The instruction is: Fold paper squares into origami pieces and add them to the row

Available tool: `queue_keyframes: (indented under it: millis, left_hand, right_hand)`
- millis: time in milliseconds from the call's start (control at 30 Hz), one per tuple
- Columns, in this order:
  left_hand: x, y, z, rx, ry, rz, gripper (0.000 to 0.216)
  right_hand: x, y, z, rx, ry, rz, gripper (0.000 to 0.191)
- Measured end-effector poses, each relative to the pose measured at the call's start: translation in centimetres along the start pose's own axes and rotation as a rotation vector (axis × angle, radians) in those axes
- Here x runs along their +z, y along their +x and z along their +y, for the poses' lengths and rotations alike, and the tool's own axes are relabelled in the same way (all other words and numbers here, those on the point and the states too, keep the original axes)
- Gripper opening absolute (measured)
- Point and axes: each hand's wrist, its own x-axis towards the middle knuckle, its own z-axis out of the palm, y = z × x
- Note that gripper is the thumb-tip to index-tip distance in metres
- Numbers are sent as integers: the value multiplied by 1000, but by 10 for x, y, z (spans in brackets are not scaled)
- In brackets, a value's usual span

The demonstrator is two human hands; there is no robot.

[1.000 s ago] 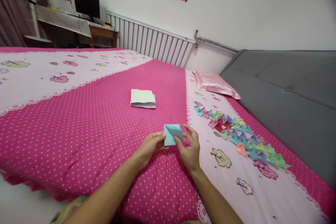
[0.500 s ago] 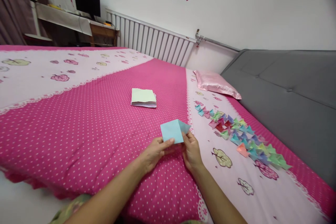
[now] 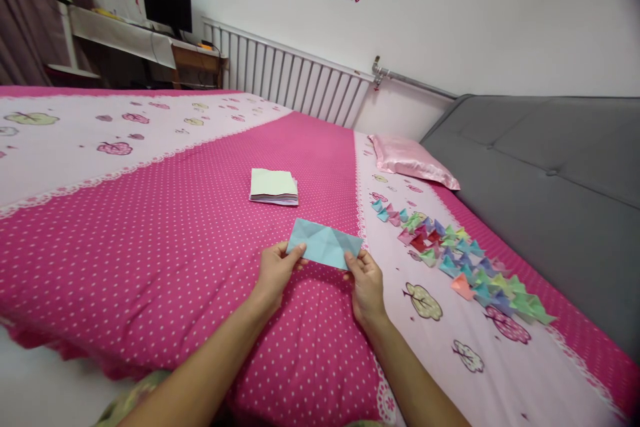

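A light blue sheet of origami paper (image 3: 324, 244), folded into a long strip with crease lines across it, is held up between my two hands above the bed. My left hand (image 3: 276, 272) pinches its left end, thumb on top and fingers beneath. At the right end, my right hand (image 3: 367, 283) grips the lower corner the same way. Beyond the paper lies a stack of square paper (image 3: 273, 183) with a pale green sheet on top. To the right, several small folded paper boats (image 3: 463, 260) in many colours stand in rows.
The bed's pink dotted cover (image 3: 200, 233) spreads under my hands. A pink pillow (image 3: 413, 161) rests by the grey headboard (image 3: 545, 160). Farther back are a white radiator (image 3: 290, 70) and a desk with a monitor (image 3: 167, 3).
The blue paper has gone from a squarish shape with a pointed flap to a wide strip. My left hand has moved left and slightly up; the right has barely moved.
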Motion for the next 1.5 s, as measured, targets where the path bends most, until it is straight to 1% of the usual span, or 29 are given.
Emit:
queue_keyframes:
  millis: [67,167,300,367,433,500,567,633,700,767,833,933,1033,1100,1233,1333,1433,1500]
  left_hand:
    - [0,0,-2,-10,-20,13,28]
    - [0,2,-6,-58,-114,2,28]
    - [2,0,-4,-159,-273,-32,28]
    - [4,-3,0,-187,-330,-60,29]
    - [6,-7,3,-187,-377,-141,29]
    - [9,-10,4,-168,-396,-254,31]
    - [12,-12,2,-141,-373,-315,34]
    - [14,-13,-3,-127,-330,-302,35]
    - [14,-12,-9,-136,-295,-271,34]
    - [13,-12,-13,-158,-274,-264,32]
    - [11,-11,-15,-173,-263,-287,32]
    - [10,-10,-15,-199,-252,-304,30]
    - [11,-10,-13,-248,-242,-277,26]
    - [11,-11,-11,-274,-231,-264,24]
    - [10,-10,-6,-289,-212,-237,21]
    - [8,-7,-4,-300,-217,-191,18]
    - [6,-5,-1,-297,-244,-152,16]
    - [6,-4,1,-293,-256,-139,15]
  right_hand:
    - [0,-1,-1,-5,-1,-6,23]
    - [1,-3,-3,-11,-21,-36,25]
    - [4,-5,-5,-41,-38,-106,39]
    - [6,-6,-5,-62,-39,-134,45]
    - [7,-6,-4,-76,-54,-142,47]
    - [7,-6,-4,-87,-76,-143,46]
    - [8,-7,-3,-90,-88,-163,44]
    - [8,-8,-1,-81,-100,-194,41]
    - [7,-9,1,-68,-139,-205,34]
    - [4,-9,2,-54,-192,-184,24]
    - [2,-8,3,-37,-219,-148,19]
    - [-1,-5,4,-15,-204,-86,21]
    - [-1,-3,3,-10,-161,-44,21]
    - [0,-3,2,-3,-124,-42,22]
    - [-1,-1,-1,-13,-96,-109,28]
    - [-6,2,-2,-40,-154,-154,22]
    - [-12,4,-2,-69,-229,-285,31]
    - [-13,4,-2,-124,-314,-372,40]
